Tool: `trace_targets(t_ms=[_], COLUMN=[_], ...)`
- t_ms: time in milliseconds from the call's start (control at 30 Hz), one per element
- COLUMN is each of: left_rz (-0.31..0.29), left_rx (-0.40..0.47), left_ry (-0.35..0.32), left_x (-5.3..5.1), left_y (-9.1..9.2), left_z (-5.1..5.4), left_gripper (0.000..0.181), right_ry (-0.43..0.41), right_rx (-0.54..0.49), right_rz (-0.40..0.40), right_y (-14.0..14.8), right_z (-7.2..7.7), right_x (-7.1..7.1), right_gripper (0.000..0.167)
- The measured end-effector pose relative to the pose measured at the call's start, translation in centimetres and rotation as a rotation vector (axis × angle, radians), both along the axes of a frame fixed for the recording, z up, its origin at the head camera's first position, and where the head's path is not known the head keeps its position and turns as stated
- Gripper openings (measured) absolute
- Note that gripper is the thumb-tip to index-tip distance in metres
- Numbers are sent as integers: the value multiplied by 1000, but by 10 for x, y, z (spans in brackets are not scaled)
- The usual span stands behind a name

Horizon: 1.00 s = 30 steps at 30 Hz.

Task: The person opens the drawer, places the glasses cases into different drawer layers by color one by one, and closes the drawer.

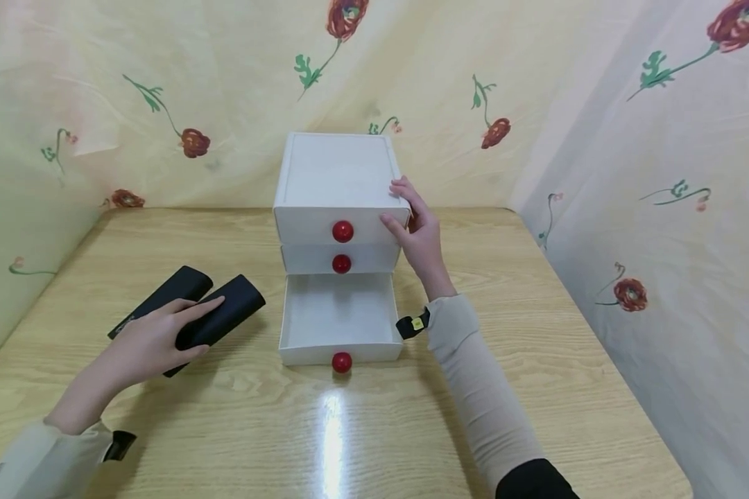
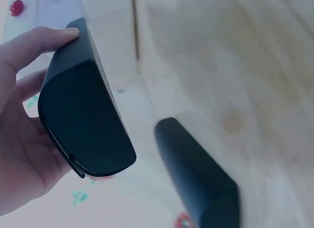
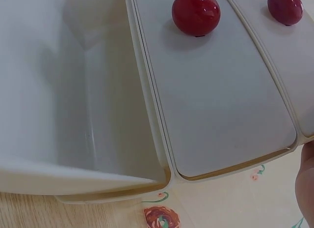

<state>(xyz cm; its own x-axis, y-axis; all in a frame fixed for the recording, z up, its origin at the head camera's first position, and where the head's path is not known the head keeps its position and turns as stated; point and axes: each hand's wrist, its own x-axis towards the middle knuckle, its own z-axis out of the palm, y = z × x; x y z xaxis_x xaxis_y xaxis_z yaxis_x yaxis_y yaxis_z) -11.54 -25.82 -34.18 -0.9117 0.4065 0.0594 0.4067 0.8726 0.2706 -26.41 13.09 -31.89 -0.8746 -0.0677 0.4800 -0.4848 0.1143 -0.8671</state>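
My left hand (image 1: pixel 156 339) grips a black glasses case (image 1: pixel 221 313), fingers over its top and thumb along its near side. In the left wrist view this held case (image 2: pixel 88 115) shows its end, raised off the table. A second black glasses case (image 1: pixel 168 294) lies on the table just behind and left of it. A white drawer unit (image 1: pixel 343 170) with red round knobs stands at the middle back. My right hand (image 1: pixel 421 239) holds its upper right front corner, thumb on the front face. The bottom drawer (image 1: pixel 340 319) is pulled out with nothing inside; the upper two are closed.
The wooden table (image 1: pixel 524 360) runs up to a floral cloth (image 1: pixel 243 83) hanging at the back and both sides. The pulled-out drawer juts toward the front, its red knob (image 1: pixel 342 362) foremost.
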Motion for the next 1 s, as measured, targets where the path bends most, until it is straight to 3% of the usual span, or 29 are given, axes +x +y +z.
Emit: trace_targets(t_ms=[267, 467, 600, 800, 1000], left_rz=[-70, -106, -149, -223, -245], left_rx=[-30, 3, 22, 22, -5], left_ry=[101, 150, 141, 108, 70], left_x=[1, 0, -2, -15, -25], left_y=[17, 35, 48, 70, 90], left_z=[10, 18, 20, 11, 10], left_gripper=[72, 68, 66, 65, 64], right_ry=[-15, 1, -3, -9, -22], right_rx=[-3, 9, 10, -2, -21], right_rz=[-10, -10, -10, -13, -9], right_y=[-1, -1, -2, -2, -2], right_z=[0, -1, -2, -3, -2], right_x=[2, 0, 1, 0, -1], right_gripper=[44, 43, 44, 43, 42])
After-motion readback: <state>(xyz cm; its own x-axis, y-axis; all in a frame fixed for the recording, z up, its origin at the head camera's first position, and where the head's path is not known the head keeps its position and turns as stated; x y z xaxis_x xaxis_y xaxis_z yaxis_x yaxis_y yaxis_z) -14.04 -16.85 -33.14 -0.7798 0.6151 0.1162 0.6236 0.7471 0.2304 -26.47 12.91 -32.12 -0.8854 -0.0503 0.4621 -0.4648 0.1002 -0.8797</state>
